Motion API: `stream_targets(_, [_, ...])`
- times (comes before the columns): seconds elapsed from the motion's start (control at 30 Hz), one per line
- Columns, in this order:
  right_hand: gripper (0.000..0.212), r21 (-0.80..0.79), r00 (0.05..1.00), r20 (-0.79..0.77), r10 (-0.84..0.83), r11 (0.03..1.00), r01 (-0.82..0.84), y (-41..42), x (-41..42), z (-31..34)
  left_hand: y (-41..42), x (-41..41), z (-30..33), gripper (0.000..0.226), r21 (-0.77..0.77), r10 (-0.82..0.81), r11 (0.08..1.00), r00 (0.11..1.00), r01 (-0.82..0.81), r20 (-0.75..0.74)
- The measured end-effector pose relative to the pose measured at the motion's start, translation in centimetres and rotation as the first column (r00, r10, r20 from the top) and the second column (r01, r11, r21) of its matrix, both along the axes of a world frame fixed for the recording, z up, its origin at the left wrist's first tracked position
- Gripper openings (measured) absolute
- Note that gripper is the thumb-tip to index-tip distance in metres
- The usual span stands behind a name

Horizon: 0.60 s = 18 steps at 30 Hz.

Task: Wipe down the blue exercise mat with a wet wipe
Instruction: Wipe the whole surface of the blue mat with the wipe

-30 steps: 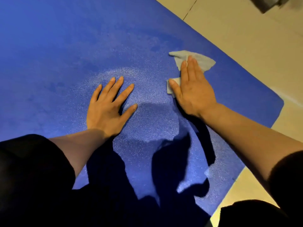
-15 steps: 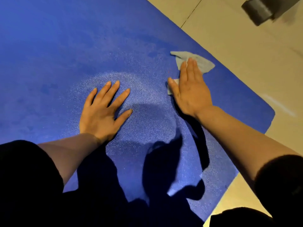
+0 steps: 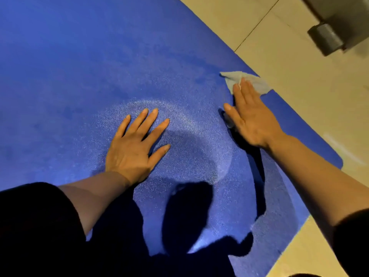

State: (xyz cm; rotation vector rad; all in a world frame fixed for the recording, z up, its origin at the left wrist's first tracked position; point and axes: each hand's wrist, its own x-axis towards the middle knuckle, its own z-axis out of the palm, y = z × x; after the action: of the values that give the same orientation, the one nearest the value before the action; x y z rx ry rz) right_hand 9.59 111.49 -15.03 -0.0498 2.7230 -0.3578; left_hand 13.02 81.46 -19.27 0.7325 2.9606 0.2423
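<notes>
Blue speckled mat (image 3: 83,62); pale grey wipe (image 3: 257,82); beige floor (image 3: 289,92).

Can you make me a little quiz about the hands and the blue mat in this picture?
1. True or false: the left hand lies flat on the blue mat with its fingers spread.
2. Which hand presses on the wet wipe?
A. the left hand
B. the right hand
C. both hands
3. Fill in the missing word: the wipe lies close to the mat's edge, next to the beige tiled ____.

Key
1. True
2. B: the right hand lies on it with straight fingers.
3. floor
</notes>
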Motion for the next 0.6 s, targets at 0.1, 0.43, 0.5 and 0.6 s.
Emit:
stream_targets(0.1, [0.072, 0.0, 1.0, 0.022, 0.022, 1.0, -0.022, -0.3, -1.9, 0.3, -0.1, -0.5, -0.1, 0.06, -0.025, 0.003, 1.0, 1.0, -0.004, -0.011])
stream_targets(0.43, [0.067, -0.047, 0.997, 0.05, 0.066, 0.997, -0.063, 0.0, -7.3, 0.3, 0.2, -0.1, -0.3, 0.059, 0.023, 0.007, 1.0, 0.999, -0.006, -0.049])
stream_targets(0.5, [0.071, -0.072, 0.998, 0.037, 0.047, 0.996, -0.044, 0.5, -5.2, 0.7, 0.3, -0.3, -0.3, 0.057, 0.042, 0.0, 0.999, 0.997, 0.004, -0.084])
stream_targets(0.6, [0.061, -0.066, 0.999, 0.027, 0.019, 0.998, -0.017, -0.2, -6.4, 0.7, 0.3, -0.5, -0.2, 0.056, 0.054, 0.001, 0.999, 0.994, 0.004, -0.105])
